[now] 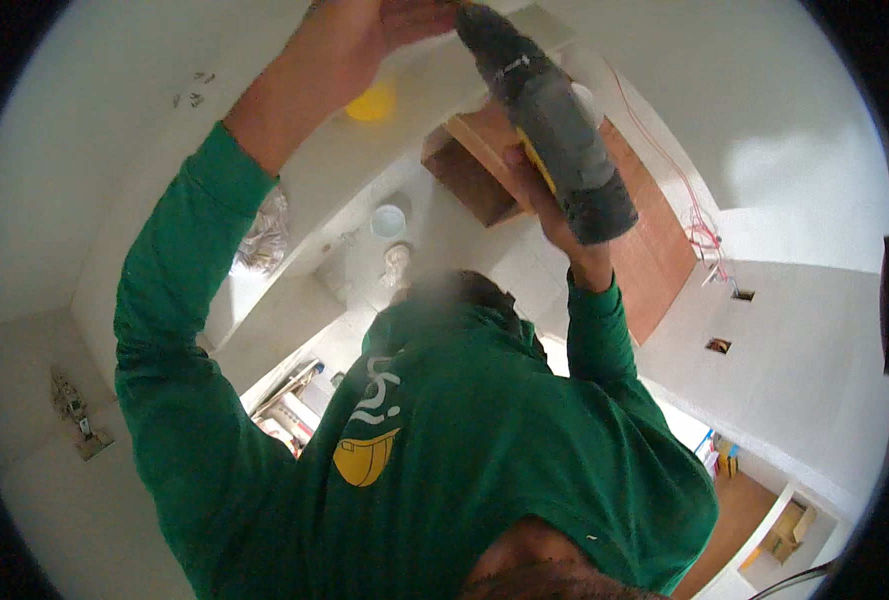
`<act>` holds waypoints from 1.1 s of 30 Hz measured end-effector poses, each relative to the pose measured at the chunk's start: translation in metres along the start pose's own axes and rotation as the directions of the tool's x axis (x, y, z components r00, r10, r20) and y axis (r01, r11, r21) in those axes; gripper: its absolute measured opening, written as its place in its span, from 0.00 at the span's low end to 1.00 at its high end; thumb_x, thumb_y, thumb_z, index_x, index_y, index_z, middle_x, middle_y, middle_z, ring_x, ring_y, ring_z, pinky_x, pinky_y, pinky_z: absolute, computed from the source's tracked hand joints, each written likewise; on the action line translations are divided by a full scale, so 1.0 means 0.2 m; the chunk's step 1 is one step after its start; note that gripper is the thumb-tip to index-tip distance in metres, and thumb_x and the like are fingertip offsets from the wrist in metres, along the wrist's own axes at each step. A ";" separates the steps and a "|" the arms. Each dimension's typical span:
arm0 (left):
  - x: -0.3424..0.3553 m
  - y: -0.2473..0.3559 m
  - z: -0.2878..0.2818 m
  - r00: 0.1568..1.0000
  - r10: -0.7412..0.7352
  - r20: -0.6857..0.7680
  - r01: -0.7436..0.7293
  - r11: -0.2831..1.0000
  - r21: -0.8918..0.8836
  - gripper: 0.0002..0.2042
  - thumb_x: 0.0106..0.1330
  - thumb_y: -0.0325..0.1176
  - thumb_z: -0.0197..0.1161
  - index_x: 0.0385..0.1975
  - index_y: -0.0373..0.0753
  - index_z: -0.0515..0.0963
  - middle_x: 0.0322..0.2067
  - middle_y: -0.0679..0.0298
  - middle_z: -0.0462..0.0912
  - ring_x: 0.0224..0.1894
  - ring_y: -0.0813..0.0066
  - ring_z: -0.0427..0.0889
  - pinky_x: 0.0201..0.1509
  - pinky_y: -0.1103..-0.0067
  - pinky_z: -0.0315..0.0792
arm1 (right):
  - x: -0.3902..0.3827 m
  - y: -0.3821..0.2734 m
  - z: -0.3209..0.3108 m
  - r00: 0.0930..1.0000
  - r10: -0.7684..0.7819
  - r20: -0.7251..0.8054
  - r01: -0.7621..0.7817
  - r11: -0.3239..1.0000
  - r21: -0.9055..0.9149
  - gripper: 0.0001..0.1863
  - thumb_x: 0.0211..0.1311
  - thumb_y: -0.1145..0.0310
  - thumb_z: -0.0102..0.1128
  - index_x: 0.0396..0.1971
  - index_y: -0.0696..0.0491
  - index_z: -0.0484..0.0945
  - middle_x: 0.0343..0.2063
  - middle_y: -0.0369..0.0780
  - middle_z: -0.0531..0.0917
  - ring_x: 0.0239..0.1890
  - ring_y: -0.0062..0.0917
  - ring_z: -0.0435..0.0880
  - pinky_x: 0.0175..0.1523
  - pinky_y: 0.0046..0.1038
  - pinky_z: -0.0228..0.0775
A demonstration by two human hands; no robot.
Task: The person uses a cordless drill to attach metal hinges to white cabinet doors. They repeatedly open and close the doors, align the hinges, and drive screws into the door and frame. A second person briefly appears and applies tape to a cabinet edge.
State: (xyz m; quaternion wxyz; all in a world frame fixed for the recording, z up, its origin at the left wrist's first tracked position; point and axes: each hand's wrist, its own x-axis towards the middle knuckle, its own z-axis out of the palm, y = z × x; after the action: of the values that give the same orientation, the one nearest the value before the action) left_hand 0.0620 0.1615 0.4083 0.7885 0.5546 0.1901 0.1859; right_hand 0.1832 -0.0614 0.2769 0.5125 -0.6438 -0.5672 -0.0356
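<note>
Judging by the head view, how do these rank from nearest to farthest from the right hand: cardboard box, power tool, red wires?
1. Power tool: in the right hand.
2. Red wires: tangled, off to its right.
3. Cardboard box: far lower right.

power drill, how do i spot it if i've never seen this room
Start at the green top filling the lower middle and follow its right sleeve up to the right hand. That hand grips the power drill. Its dark grey-black body with a yellow strip sets it apart from the plain brown panel beyond.
</note>
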 end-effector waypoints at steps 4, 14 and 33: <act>0.15 -0.11 -0.08 0.990 0.116 0.075 -0.113 0.993 -0.043 0.14 0.78 0.40 0.59 0.48 0.35 0.82 0.48 0.55 0.86 0.54 0.62 0.84 0.70 0.64 0.71 | -0.03 0.07 -0.01 0.995 -0.101 0.021 0.103 0.979 -0.179 0.22 0.68 0.63 0.74 0.59 0.52 0.83 0.48 0.40 0.90 0.50 0.32 0.88 0.57 0.32 0.80; 0.31 -0.09 -0.17 0.995 -0.016 0.102 0.020 0.999 -0.040 0.12 0.77 0.39 0.63 0.48 0.38 0.82 0.47 0.59 0.90 0.52 0.69 0.88 0.64 0.72 0.79 | 0.17 -0.15 -0.01 0.977 0.212 0.015 -0.212 0.976 0.040 0.27 0.51 0.72 0.77 0.53 0.56 0.79 0.43 0.44 0.84 0.45 0.35 0.85 0.52 0.34 0.77; 0.80 -0.15 -0.10 0.951 -0.091 0.297 0.119 0.990 -0.078 0.11 0.76 0.36 0.56 0.39 0.33 0.79 0.33 0.53 0.87 0.33 0.62 0.87 0.38 0.67 0.84 | 0.46 -0.17 0.17 0.890 0.371 0.266 -0.378 0.925 -0.026 0.41 0.48 0.65 0.84 0.59 0.56 0.68 0.42 0.48 0.82 0.49 0.44 0.84 0.55 0.40 0.74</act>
State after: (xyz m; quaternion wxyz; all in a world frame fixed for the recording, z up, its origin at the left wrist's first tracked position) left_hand 0.1915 0.2496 0.3588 0.8423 0.5268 0.0915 0.0683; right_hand 0.1715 0.0200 0.3404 0.4372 -0.7330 -0.4966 0.1580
